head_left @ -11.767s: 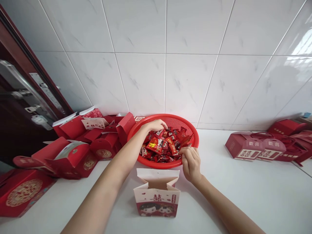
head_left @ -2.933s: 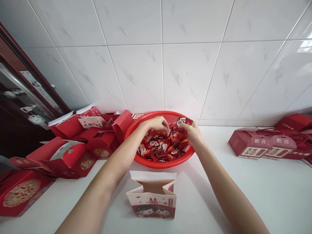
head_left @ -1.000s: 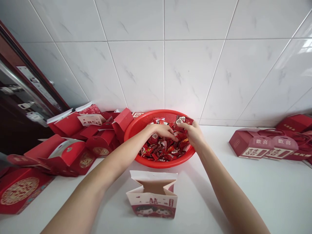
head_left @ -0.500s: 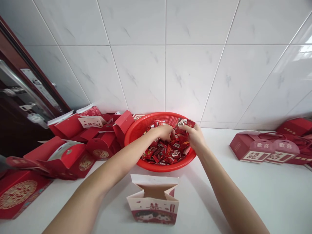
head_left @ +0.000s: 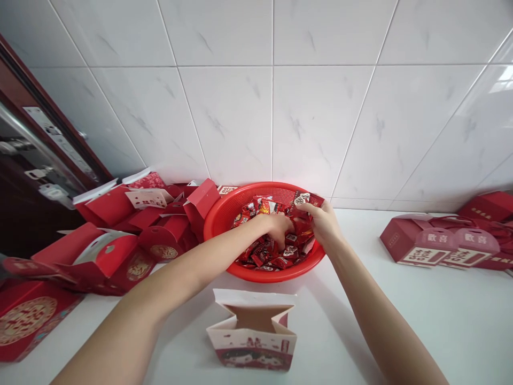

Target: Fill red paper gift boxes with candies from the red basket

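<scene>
A red plastic basket (head_left: 266, 276) stands against the wall, holding many red wrapped candies (head_left: 262, 251). Inside it, my left hand (head_left: 280, 229) reaches down among the candies; its fingertips are partly hidden, so whether it grips any cannot be told. At the basket's right rim, my right hand (head_left: 323, 219) is closed on red candy packets (head_left: 308, 200), thumb on top. In front of the basket stands an open white and red paper box (head_left: 252, 342), its top gaping and nothing seen inside.
Red gift boxes (head_left: 116, 256) are piled at the left, beside a dark door frame (head_left: 52, 107). More boxes (head_left: 425, 240) lie at the right on the white table (head_left: 433, 321). A tiled wall (head_left: 312, 123) rises behind.
My left hand has moved slightly right and deeper into the candies, its fingers now lower. My right hand keeps its hold at the rim. The view has shifted a little.
</scene>
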`<act>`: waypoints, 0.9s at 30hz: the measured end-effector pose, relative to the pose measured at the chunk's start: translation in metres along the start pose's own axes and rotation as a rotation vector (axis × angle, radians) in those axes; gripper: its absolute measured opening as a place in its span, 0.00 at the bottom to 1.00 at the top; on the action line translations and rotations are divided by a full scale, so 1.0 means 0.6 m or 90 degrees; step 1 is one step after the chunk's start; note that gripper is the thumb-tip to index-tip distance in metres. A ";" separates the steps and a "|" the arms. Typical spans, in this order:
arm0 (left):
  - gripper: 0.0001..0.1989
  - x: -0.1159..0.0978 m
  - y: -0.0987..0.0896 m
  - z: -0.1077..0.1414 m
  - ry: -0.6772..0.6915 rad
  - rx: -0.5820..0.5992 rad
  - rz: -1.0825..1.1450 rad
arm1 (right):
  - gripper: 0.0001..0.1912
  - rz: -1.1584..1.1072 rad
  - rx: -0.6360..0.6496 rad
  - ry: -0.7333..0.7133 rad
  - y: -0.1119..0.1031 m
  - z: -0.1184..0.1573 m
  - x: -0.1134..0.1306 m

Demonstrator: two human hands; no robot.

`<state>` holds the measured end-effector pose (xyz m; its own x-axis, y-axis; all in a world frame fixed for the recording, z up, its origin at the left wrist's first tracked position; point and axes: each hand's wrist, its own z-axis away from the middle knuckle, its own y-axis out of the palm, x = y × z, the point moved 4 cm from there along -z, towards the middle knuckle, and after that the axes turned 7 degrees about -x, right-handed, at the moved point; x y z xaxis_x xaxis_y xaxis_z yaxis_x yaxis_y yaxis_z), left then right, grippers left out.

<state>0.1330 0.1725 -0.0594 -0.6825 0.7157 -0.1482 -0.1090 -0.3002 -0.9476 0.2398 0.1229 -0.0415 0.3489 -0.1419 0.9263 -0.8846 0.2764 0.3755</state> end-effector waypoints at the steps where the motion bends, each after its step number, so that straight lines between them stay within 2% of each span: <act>1: 0.20 -0.001 0.002 -0.001 -0.003 0.011 -0.004 | 0.11 -0.002 0.000 0.002 0.000 0.001 0.000; 4: 0.17 -0.006 0.004 -0.002 -0.001 0.041 0.021 | 0.12 0.000 -0.004 0.005 0.001 0.002 0.002; 8: 0.06 -0.012 0.000 0.004 0.013 0.071 0.056 | 0.13 0.006 0.000 0.005 0.000 0.003 0.003; 12: 0.10 -0.010 -0.010 0.015 0.019 0.108 0.118 | 0.11 0.008 -0.021 -0.011 -0.003 0.002 0.005; 17: 0.06 -0.007 -0.021 0.024 -0.007 0.130 0.173 | 0.09 -0.007 -0.042 -0.041 -0.004 -0.001 0.008; 23: 0.17 -0.014 -0.021 0.023 -0.019 0.129 0.187 | 0.09 -0.006 -0.042 -0.029 -0.003 0.001 0.009; 27: 0.20 -0.018 -0.014 0.025 0.018 0.190 0.219 | 0.09 -0.001 -0.042 -0.029 -0.004 0.002 0.008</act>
<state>0.1305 0.1578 -0.0453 -0.6954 0.5588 -0.4519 -0.0862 -0.6892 -0.7195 0.2431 0.1202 -0.0377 0.3343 -0.1852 0.9241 -0.8613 0.3380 0.3793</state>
